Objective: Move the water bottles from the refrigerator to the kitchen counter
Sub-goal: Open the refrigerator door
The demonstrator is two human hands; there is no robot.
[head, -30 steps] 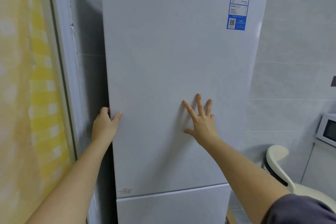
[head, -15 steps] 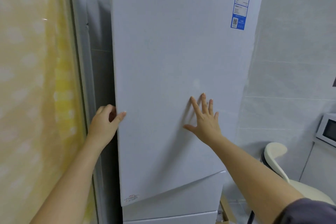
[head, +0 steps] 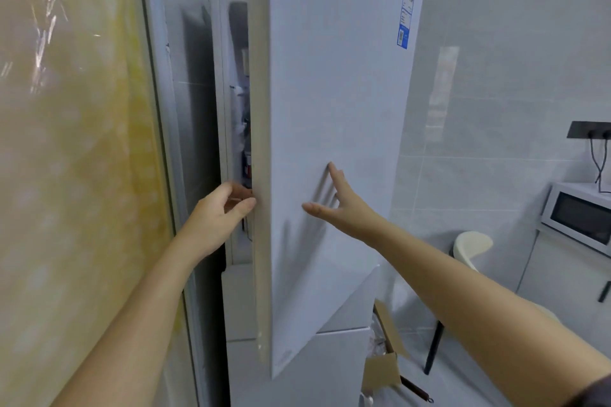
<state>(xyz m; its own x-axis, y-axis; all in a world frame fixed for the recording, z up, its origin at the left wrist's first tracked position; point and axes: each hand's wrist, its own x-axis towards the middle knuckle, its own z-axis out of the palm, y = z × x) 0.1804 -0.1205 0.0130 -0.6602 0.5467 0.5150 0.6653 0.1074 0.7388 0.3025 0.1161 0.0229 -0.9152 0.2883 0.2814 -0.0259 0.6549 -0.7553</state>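
Two hands meet the door (head: 330, 109) of the fridge (head: 330, 370): the left hand (head: 221, 215) pinches the door's free edge, fingers curled behind it and thumb on the front. The right hand (head: 344, 205) lies flat on the front, fingers straight, thumb held apart. The door stands ajar, and the gap shows blurred items (head: 246, 155) on inner shelves; I cannot tell whether any are water bottles. Beyond, to the right, are a box (head: 383, 370), a chair (head: 472, 244) and a microwave (head: 582, 218).

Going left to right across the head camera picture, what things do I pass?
From the left: yellow panel → left hand → refrigerator door edge → right hand → blue label → white chair → microwave.
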